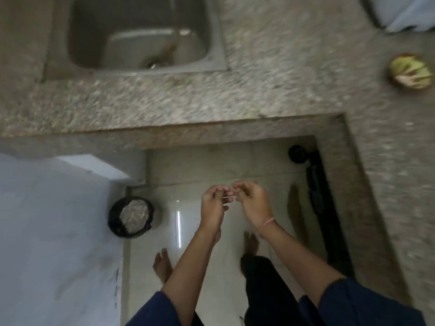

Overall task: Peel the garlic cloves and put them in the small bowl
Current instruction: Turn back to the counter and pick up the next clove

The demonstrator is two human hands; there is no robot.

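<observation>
Head: left hand (213,205), clove (230,196), right hand (253,201)

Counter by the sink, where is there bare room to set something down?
The widest bare stretch of counter lies between the sink rim and the bowl on the right. A narrower bare strip runs along the front edge before the sink. The far right is crowded by a white object and the bowl. The left hand and right hand pinch something small.
</observation>
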